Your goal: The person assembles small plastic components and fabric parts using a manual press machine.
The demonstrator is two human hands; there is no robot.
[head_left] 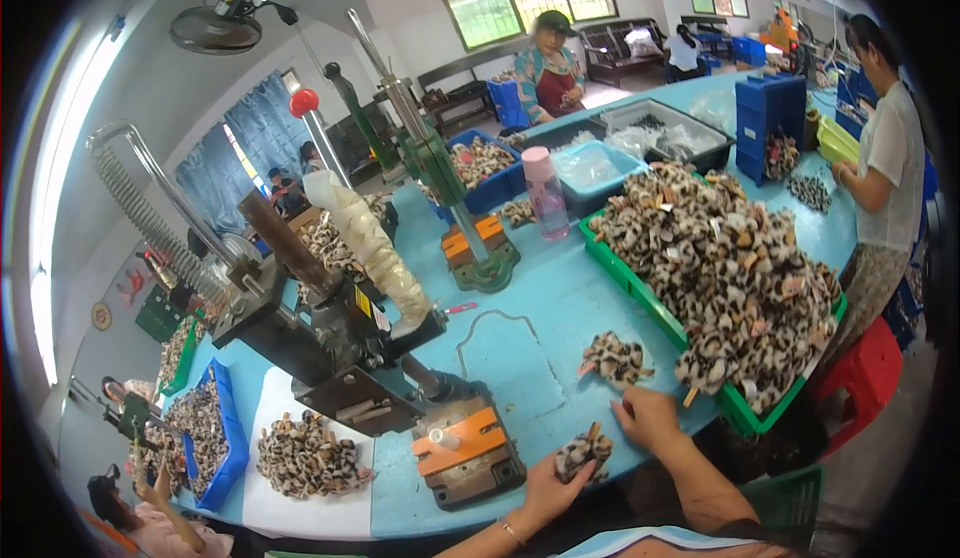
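My left hand [545,493], with a bracelet at the wrist, is closed around a small spotted plush piece [583,457] in cream, black and brown, near the table's front edge. A tan tab sticks up from that piece. To its right, my right hand [650,420] is closed with curled fingers on the table edge; what is in it, if anything, is hidden. Just beyond lies a small heap of similar plush pieces [615,358]. Left of my hands stands a hand press [340,333] with an orange-topped base [462,443] and a small white peg on it.
A green tray [640,293] heaped with spotted plush pieces fills the right side. More pieces lie on white paper [270,503] at left, beside a blue tray [236,438]. A second press [480,258], a pink-capped bottle [545,198] and bins stand farther back. Co-workers surround the table.
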